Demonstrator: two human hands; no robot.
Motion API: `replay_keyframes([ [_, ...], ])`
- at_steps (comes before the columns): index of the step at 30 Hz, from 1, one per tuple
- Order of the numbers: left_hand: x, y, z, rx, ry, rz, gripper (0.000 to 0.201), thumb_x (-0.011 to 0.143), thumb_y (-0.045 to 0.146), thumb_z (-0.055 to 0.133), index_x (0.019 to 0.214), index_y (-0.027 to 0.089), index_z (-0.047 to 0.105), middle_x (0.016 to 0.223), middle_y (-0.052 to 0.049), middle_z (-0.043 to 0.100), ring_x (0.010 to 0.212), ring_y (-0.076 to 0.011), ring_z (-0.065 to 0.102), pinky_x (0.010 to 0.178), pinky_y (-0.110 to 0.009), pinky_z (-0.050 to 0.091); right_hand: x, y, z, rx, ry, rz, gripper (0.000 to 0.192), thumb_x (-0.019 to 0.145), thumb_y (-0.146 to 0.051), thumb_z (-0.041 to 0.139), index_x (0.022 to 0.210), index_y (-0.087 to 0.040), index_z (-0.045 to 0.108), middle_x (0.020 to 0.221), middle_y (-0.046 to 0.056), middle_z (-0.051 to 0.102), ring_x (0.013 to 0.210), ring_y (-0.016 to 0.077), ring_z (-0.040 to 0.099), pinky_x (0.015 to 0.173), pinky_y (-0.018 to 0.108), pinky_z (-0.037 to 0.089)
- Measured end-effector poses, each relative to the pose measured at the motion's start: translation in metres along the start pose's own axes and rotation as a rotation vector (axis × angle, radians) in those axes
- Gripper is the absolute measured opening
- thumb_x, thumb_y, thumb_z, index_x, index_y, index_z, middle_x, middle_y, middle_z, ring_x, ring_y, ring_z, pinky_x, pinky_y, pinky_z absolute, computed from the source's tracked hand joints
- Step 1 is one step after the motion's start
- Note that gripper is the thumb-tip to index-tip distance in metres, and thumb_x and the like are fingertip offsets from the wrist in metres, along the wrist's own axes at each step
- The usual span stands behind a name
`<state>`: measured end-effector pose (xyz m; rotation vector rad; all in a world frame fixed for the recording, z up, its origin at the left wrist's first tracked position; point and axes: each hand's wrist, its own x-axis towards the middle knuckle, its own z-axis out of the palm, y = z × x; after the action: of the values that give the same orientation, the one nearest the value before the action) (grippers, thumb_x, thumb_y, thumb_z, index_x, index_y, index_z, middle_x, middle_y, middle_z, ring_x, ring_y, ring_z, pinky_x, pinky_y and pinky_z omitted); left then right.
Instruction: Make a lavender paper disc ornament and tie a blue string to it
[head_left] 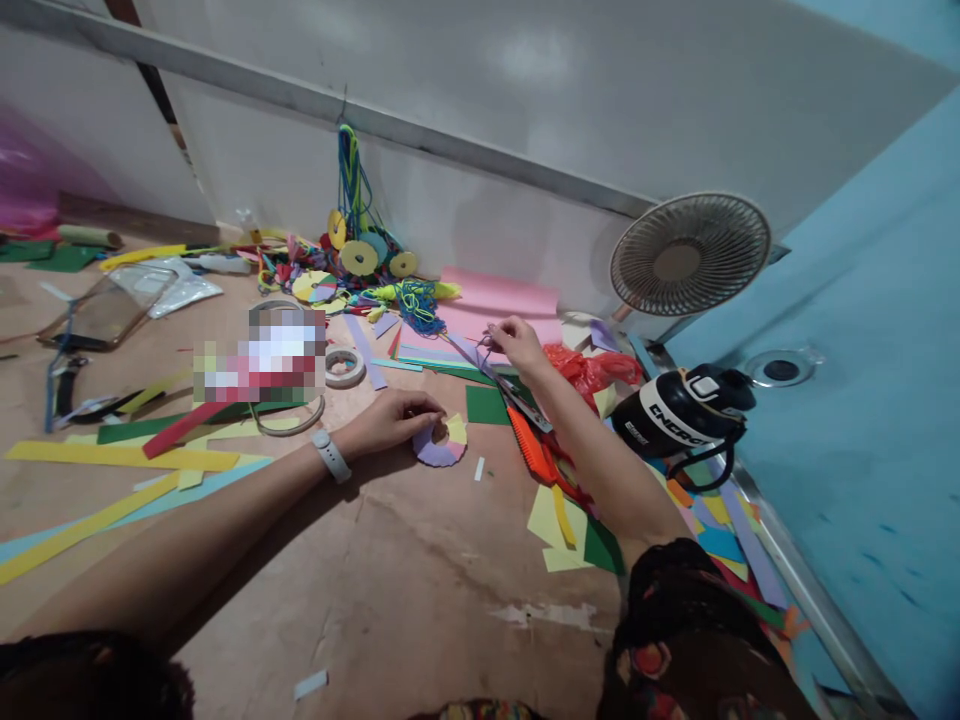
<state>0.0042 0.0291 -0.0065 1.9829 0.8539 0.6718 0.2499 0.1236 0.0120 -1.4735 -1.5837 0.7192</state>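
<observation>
My left hand (pixel 394 420), with a pale watch on its wrist, has its fingertips closed on the edge of a paper ring (pixel 439 455). The ring is purple, yellow and pink and lies on the brown work surface. Farther back to the right, my right hand (pixel 516 345) pinches a thin, dark looped thing (pixel 487 340), too small to make out. Below that hand lie metal blades (pixel 525 402) and an orange-handled tool (pixel 529 446), partly behind my forearm. A green paper piece (pixel 486 405) is between the hands.
Tape roll (pixel 345 368) and paper strips (pixel 124 456) lie left. Corded discs (pixel 359 257) hang at the back wall above tangled strings. A fan (pixel 679 258), black bottle (pixel 667 415) and red plastic bag (pixel 592 370) stand right, beside a metal edge (pixel 817 610).
</observation>
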Motion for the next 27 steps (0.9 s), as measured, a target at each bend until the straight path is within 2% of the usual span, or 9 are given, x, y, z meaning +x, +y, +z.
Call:
replay_keyframes([
  [3,0.001,0.002,0.0,-0.005,-0.004,-0.008,0.027,0.087,0.029,0.054,0.101,0.013,0.071,0.094,-0.01,0.074,0.086,-0.0214,0.067,0.075,-0.029,0.05,0.001,-0.016,0.001,0.231,-0.018,0.04,0.025,0.093,-0.035,0.051,0.075,-0.02,0.044,0.083,0.002,0.069,0.072,0.0115,0.067,0.073,0.03,0.055],
  [7,0.001,0.002,0.0,-0.039,-0.004,-0.018,0.027,0.087,0.029,0.055,0.101,0.013,0.071,0.094,-0.011,0.074,0.085,-0.0211,0.067,0.074,-0.028,0.05,-0.001,-0.042,-0.002,0.773,-0.025,0.232,0.019,0.09,-0.023,0.06,0.073,-0.018,0.051,0.072,-0.001,0.07,0.065,0.0081,0.067,0.07,0.023,0.056],
  [10,0.001,0.0,-0.001,-0.057,-0.009,-0.021,0.027,0.087,0.031,0.055,0.101,0.013,0.071,0.093,-0.01,0.074,0.085,-0.0212,0.067,0.075,-0.029,0.051,-0.002,-0.059,-0.007,0.943,-0.036,0.282,0.016,0.089,-0.019,0.061,0.074,-0.017,0.055,0.065,-0.002,0.069,0.059,0.0067,0.065,0.065,0.019,0.055],
  [13,0.001,-0.002,0.0,-0.111,0.0,-0.039,0.026,0.085,0.032,0.059,0.099,0.014,0.072,0.093,-0.009,0.073,0.085,-0.0217,0.066,0.077,-0.031,0.051,-0.006,-0.072,-0.01,1.061,-0.059,0.274,0.014,0.086,-0.017,0.064,0.074,-0.016,0.057,0.065,-0.002,0.069,0.06,0.0066,0.065,0.065,0.018,0.056],
  [15,0.001,0.0,0.004,-0.235,0.032,-0.071,0.024,0.082,0.034,0.064,0.095,0.015,0.072,0.093,-0.009,0.072,0.087,-0.0225,0.066,0.077,-0.032,0.052,-0.011,-0.077,-0.01,1.119,-0.069,0.283,0.014,0.086,-0.016,0.065,0.074,-0.016,0.058,0.065,-0.002,0.069,0.062,0.0068,0.066,0.067,0.018,0.056],
  [20,-0.003,0.022,0.018,-0.931,0.143,-0.228,0.02,0.082,0.034,0.068,0.09,0.015,0.068,0.096,-0.009,0.067,0.083,-0.0175,0.066,0.076,-0.032,0.053,-0.029,-0.082,-0.004,1.196,-0.113,0.362,0.015,0.087,-0.015,0.062,0.073,-0.017,0.056,0.059,-0.006,0.064,0.053,0.0048,0.061,0.063,0.017,0.056],
  [22,-0.002,0.031,0.021,-1.097,0.168,-0.258,0.019,0.083,0.034,0.068,0.093,0.017,0.066,0.103,-0.008,0.065,0.082,-0.0157,0.066,0.074,-0.03,0.054,-0.035,-0.081,0.0,1.21,-0.121,0.409,0.017,0.087,-0.016,0.062,0.071,-0.017,0.054,0.055,-0.006,0.061,0.048,0.0036,0.056,0.059,0.016,0.054],
  [25,0.008,0.034,0.019,-1.084,0.32,-0.354,0.024,0.082,0.04,0.068,0.09,0.017,0.067,0.098,-0.008,0.066,0.079,-0.0164,0.067,0.069,-0.027,0.053,-0.043,-0.079,0.006,1.216,-0.171,0.475,0.021,0.087,-0.018,0.061,0.069,-0.017,0.051,0.048,-0.008,0.053,0.038,0.0017,0.045,0.044,0.011,0.045],
  [27,0.019,0.029,0.017,-1.009,0.342,-0.432,0.033,0.081,0.047,0.067,0.084,0.014,0.069,0.085,-0.01,0.068,0.071,-0.0172,0.066,0.061,-0.025,0.051,-0.049,-0.077,0.01,1.217,-0.241,0.493,0.024,0.086,-0.02,0.061,0.066,-0.017,0.048,0.043,-0.01,0.045,0.032,0.0007,0.033,0.034,0.009,0.033],
])
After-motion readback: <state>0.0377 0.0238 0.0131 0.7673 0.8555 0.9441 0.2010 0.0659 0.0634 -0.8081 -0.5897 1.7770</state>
